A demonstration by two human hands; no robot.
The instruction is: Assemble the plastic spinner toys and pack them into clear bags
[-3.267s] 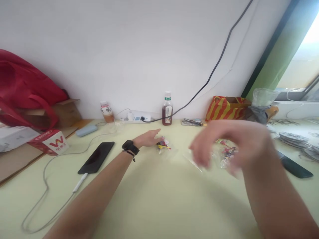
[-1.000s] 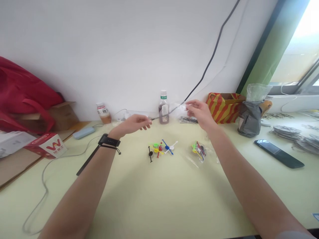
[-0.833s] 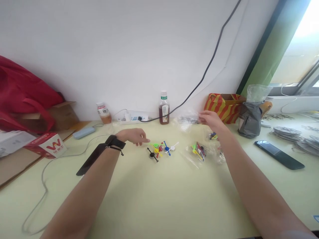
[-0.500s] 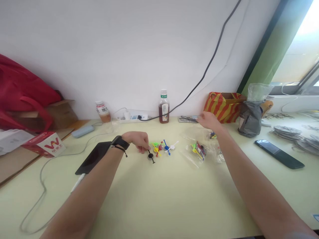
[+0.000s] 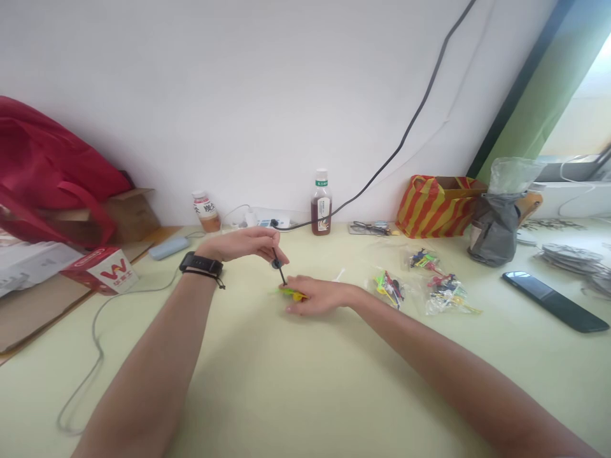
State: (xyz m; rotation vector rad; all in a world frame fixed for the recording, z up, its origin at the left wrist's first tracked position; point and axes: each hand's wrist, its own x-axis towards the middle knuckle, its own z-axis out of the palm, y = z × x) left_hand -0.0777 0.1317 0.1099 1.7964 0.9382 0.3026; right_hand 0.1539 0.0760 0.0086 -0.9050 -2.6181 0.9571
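My left hand (image 5: 248, 245) is pinched on one end of a black plastic spinner arrow (image 5: 277, 263) with a round middle, raised above the table and pointing down. Just below its tip, my right hand (image 5: 321, 296) is low on the tabletop, its fingers and thumb closed about yellow and green plastic spinner arrows (image 5: 298, 296). Most of that group is hidden under the hand. Behind the right hand a white spinner arrow (image 5: 340, 275) partly shows. To the right lie clear bags of coloured plastic pieces (image 5: 389, 287).
More bagged pieces (image 5: 449, 294) are further right, near a dark phone (image 5: 554, 300). Along the wall stand a tea bottle (image 5: 321, 207), a smaller bottle (image 5: 206, 211), a power strip (image 5: 281, 224) and a striped bag (image 5: 436, 207). A red-and-white box (image 5: 102, 272) is at left.
My right hand has come from the far right, near the glasses, to the coloured arrows. My left hand has lifted the black arrow. The view has shifted slightly.
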